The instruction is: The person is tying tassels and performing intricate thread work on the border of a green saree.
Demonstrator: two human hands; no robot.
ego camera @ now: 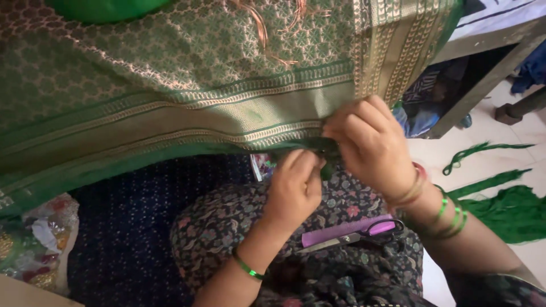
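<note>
My right hand (372,142) and left hand (296,185) both pinch the lower edge of the green-and-gold brocade cloth (187,96) over my lap; edge work looks mid-way, purple-handled scissors (350,234) resting untouched on my knee, loose green threads (500,207) beside.

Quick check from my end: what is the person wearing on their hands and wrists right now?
Both hands are bare, no gloves or sleeves visible. The left hand has one thin shiny green bangle on its wrist. The right hand has several thin green bangles up the forearm, plus gold-toned bangles with a red one at the wrist.
</note>
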